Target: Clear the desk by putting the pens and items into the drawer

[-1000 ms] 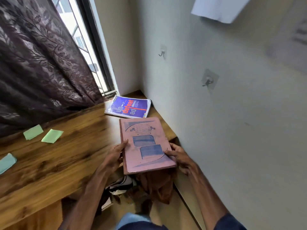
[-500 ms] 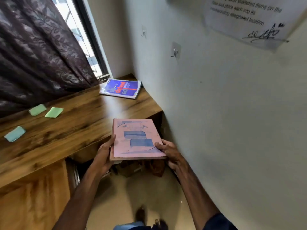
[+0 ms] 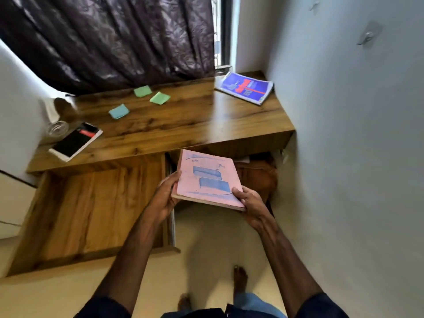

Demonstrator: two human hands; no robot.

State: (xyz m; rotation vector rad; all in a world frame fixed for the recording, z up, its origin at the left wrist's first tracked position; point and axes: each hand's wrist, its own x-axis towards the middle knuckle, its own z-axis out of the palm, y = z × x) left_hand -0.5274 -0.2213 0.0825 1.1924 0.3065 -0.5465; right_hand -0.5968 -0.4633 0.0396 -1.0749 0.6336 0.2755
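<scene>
Pink paperback book with blue printed panels: held in the air, in front of the desk's front edge and above the floor, cover up, tilted slightly down to the right. Left hand grips its left edge, thumb on the cover, fingers curled beneath. Right hand grips the near right corner, thumb pressed on the cover, fingers under the book. Directly behind the book, under the desktop, lies a brown cloth bundle. Left of the book stands a wooden cabinet front; whether a drawer is open cannot be told. On the brown wooden desk: a blue softcover book with red lettering at the far right corner, two green sticky notes and a teal sticky note near the dark patterned curtain, and a black-and-red covered book just beside a clear drinking glass at the left end.
</scene>
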